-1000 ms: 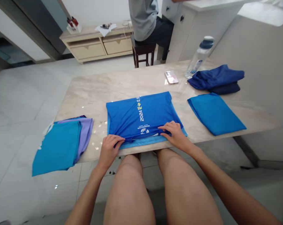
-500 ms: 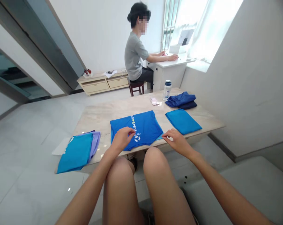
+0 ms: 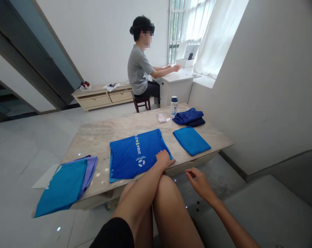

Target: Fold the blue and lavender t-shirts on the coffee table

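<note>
We've got the L hand [image 3: 163,160] palm down on the lower right corner of the blue T-shirt [image 3: 135,155], fingers loose: pressing, not clenched, no real grasp. The R hand [image 3: 199,184] is released, open, holding nothing, just off the table's near edge. The shirt lies flat on the marble table [image 3: 218,141], mostly left of the L hand, w/ a lighter blue layer [image 3: 111,172] showing along its far-left edge.

Main risk: L hand pressure on slick marble could drag the shirt & rumple it, or bunch that lighter layer. Left of the L hand, the folded teal shirt [image 3: 61,187] on a lilac shirt [image 3: 91,168] appears to overhang the table edge, so a bump could drop it to the floor. Ahead & right of the hand sit a folded blue shirt [image 3: 191,140] and a navy pile [image 3: 188,117]. Just past that pile, a careless reach could tip the capped water bottle [image 3: 174,106]; can't tell its fill level. Far ahead, the low cabinet [image 3: 101,98] has shut drawers, contents hidden.
</note>
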Demonstrator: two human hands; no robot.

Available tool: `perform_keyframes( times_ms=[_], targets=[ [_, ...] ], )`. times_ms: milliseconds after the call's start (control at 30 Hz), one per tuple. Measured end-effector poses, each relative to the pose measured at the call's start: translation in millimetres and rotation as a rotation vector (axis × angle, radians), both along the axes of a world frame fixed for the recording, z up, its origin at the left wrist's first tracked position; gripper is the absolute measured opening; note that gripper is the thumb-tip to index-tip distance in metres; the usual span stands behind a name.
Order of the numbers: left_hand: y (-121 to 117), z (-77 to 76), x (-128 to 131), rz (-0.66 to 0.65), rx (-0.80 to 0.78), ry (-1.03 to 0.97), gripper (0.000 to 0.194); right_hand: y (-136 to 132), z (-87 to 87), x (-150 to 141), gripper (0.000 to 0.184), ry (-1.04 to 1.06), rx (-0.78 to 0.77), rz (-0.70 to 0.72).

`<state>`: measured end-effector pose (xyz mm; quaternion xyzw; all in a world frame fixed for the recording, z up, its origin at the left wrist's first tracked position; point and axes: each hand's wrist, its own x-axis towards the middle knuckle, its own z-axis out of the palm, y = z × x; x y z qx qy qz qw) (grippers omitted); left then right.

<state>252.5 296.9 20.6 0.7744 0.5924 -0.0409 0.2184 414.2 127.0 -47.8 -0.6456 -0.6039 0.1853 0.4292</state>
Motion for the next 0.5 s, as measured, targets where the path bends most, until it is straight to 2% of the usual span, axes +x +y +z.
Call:
perform_keyframes(
  times_ms=[67, 167, 233, 333, 400, 500],
  targets=[
    [0, -2.3, 4, 0.004, -0.014, -0.032, 0.062, 32, 1.7, 3, 0.023, 0.072, -0.028, -0.047],
    [0, -3.3, 8, 0.006, -0.062, -0.092, 0.038, 100, 13.3, -2, 0.015, 0.283, -0.236, -0.222],
    [1, -2.8, 7, 0.025, -0.095, -0.133, 0.035, 149, 22.7, -12, 0.010, 0.398, -0.391, -0.303],
    [4, 1.2, 2, 0.075, -0.136, -0.200, 0.037, 208, 32.2, -32, 0.023, 0.442, -0.531, -0.311],
    [5, 6.1, -4, 0.110, -0.157, -0.252, 0.037, 235, 35.4, -44, 0.030, 0.436, -0.604, -0.327],
    [6, 15.9, -20, 0.151, -0.167, -0.345, 0.031, 258, 40.0, -61, 0.031, 0.397, -0.657, -0.337]
  ],
)
